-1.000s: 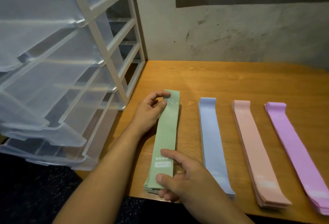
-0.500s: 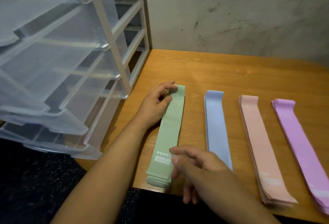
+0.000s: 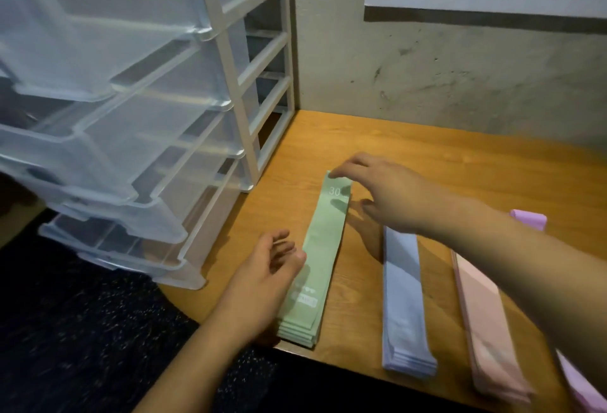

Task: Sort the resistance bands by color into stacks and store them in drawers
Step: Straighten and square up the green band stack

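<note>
The stack of flat, matte pale-green resistance bands (image 3: 323, 248), printed with a white "30" at its far end, lies lengthwise on the smooth grained wooden table (image 3: 427, 156), just right of the translucent plastic drawers (image 3: 131, 123) pulled out of their white frame. The left hand (image 3: 259, 281) rests against the stack's near left edge with fingers loosely relaxed, holding nothing, while the right hand (image 3: 391, 196) spreads open over the far end, forefinger touching the corner. To the right lie similar layered strips: a light-blue stack (image 3: 402, 297), a peach-pink stack (image 3: 486, 320) and a lilac stack (image 3: 528, 219).
</note>
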